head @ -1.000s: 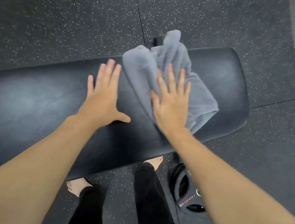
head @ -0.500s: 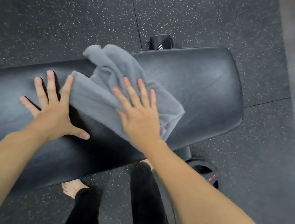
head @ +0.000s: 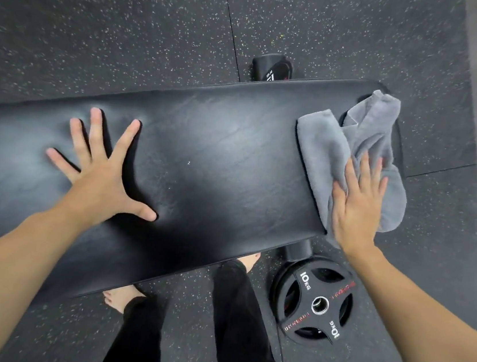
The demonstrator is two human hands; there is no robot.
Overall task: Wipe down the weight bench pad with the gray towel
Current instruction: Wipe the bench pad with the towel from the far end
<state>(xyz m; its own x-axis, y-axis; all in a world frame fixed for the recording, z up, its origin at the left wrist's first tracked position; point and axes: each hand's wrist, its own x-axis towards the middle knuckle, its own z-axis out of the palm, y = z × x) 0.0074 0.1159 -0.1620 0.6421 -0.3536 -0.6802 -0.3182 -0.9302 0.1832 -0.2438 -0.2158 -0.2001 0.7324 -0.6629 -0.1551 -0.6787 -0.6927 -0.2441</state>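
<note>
Both flat: right hand (head: 355, 208) presses the crumpled gray towel (head: 325, 149), apparently overhanging the pad (head: 218, 160); left hand (head: 102, 176) splayed

The bench pad (head: 218, 160) looks like black leather-like vinyl, smooth with a dull sheen and faint creases. The towel (head: 322, 149) is soft gray terry cloth, matt. The floor (head: 99, 28) is rough speckled rubber; the weight plate (head: 315, 301) looks matt black rubber with a shiny metal hub.

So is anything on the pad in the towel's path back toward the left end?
Only the person's own left hand, pressed flat with fingers spread on the bench pad. Otherwise the pad is bare between it and the gray towel under the right hand.
</note>
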